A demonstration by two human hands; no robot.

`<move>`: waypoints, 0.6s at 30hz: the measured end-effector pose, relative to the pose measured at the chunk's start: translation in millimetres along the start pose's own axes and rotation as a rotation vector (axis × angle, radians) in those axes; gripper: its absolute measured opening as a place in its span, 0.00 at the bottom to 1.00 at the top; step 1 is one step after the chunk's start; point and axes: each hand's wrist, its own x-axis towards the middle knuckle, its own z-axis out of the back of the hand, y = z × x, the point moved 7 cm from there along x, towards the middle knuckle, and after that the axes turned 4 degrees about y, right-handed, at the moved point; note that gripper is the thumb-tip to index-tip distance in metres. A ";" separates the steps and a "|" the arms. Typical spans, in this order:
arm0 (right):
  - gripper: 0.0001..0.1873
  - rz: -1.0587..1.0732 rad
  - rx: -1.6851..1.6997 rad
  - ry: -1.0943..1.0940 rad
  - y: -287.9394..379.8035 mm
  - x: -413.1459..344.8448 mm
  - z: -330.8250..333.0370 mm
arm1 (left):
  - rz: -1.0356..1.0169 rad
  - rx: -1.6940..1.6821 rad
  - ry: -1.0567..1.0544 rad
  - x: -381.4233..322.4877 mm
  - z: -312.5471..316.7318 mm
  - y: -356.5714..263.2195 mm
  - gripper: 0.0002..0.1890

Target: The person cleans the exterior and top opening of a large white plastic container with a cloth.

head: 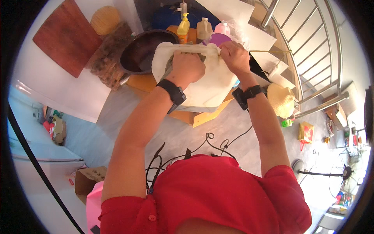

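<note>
A large off-white plastic container (204,90) is right in front of me, above a yellow-orange box (192,118). My left hand (188,68) is on its upper face, the fingers curled over a grey-green cloth (169,68). Part of that cloth shows on both sides of the hand; the rest is hidden beneath it. My right hand (237,58) grips the container's far right edge, the fingertips partly hidden. Just beyond that edge is a purple object (220,39), partly covered. Both wrists wear black bands with small devices.
A dark wok (146,54) lies left of the container. Behind stand a yellow pump bottle (183,29) and a capped plastic jug (204,29). Metal stair railings (309,44) and a straw hat (281,101) are at right. Black cables (204,143) trail near my body.
</note>
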 end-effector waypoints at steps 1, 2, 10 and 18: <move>0.06 -0.041 -0.037 0.017 -1.1 1.6 -0.8 | 0.001 -0.004 -0.025 1.4 0.3 1.0 0.14; 0.07 -0.083 -0.073 0.034 -1.4 1.2 -2.0 | 0.002 -0.007 -0.048 0.6 0.0 3.2 0.13; 0.07 -0.153 -0.156 0.027 9.8 -6.9 6.1 | -0.145 -0.001 -0.342 -34.8 7.2 0.2 0.09; 0.07 -0.134 -0.140 -0.008 9.3 -9.8 7.5 | -0.168 0.041 -0.536 -75.7 4.9 -3.3 0.09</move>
